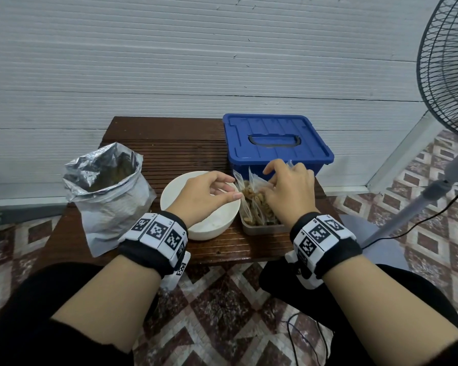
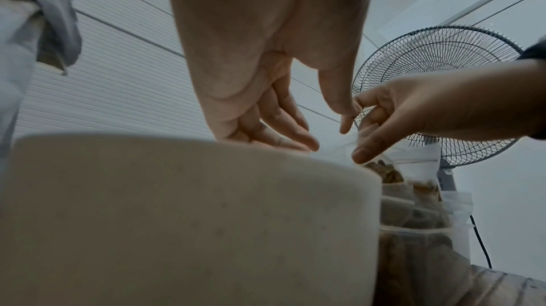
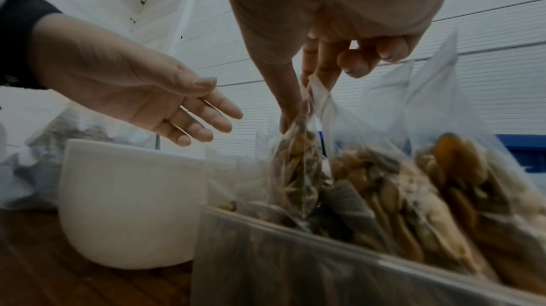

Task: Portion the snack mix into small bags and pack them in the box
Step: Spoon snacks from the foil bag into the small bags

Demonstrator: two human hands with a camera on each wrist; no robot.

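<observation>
Packing step: filled small bag going into the clear box.

Right hand pinching the bag's top between thumb and fingers, lowering it beside the other filled bags standing in the box, just right of the white bowl. Left hand over the bowl, fingers relaxed and holding nothing, near the bag. Foil pouch of mix standing open at left. Next, probably: seat the bag upright, release, then scoop another portion.

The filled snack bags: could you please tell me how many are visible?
3 at least. All stand in the clear box: left bag pinched by the right hand, middle bag, right bag. More may be hidden.
</observation>
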